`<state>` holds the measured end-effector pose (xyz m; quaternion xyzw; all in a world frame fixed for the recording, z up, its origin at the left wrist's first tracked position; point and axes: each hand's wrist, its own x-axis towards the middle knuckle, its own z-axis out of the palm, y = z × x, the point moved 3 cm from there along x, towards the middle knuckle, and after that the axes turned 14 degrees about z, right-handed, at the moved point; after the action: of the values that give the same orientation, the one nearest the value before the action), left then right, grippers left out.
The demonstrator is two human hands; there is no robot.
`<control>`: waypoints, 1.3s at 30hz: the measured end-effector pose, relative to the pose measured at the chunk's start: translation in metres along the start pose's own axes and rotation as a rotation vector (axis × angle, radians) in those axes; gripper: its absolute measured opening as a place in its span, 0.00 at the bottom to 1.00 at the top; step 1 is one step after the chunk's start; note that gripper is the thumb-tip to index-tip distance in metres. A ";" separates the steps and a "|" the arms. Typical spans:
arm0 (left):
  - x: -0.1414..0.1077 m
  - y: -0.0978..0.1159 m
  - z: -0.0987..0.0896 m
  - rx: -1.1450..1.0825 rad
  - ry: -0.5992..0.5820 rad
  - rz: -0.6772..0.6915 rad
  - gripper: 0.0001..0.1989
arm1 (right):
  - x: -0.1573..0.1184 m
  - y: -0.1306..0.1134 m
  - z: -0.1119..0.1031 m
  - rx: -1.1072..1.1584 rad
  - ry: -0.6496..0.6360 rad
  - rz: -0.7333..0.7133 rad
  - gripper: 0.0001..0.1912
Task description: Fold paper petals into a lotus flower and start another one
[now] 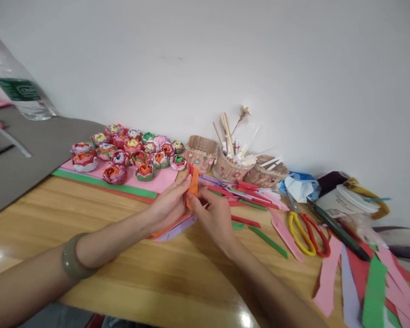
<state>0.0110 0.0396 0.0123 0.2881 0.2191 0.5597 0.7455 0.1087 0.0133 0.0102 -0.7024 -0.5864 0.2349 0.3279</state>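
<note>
Between my two hands is a folded orange paper strip (192, 189), standing upright with a bit of red paper along its top left edge. My left hand (171, 203) is closed around its left side. From the right, my right hand (213, 214) pinches the strip with thumb and fingers. Under my left hand, purple paper strips (176, 229) and some orange paper stick out above the table. Just left of my hands, several folded paper flowers (145, 171) in mixed colours rest on pink paper (130, 181). My palms and fingers hide part of the strip.
Three decorated baskets (201, 152) stand by the wall, two holding sticks and paper bits. Loose red and green strips (246, 222) lie right of my hands. Scissors (309, 232), a dark green pen-like tool (341, 232), a lidded white tub (345, 202) and a water bottle (18, 84) also stand or lie around.
</note>
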 end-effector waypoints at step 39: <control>0.005 0.003 -0.009 0.036 -0.216 -0.062 0.09 | 0.007 0.011 0.005 0.628 -0.302 0.141 0.10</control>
<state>0.0044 0.0464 0.0071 0.3531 0.1560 0.4982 0.7764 0.1140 0.0204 -0.0012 -0.5632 -0.4777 0.5271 0.4204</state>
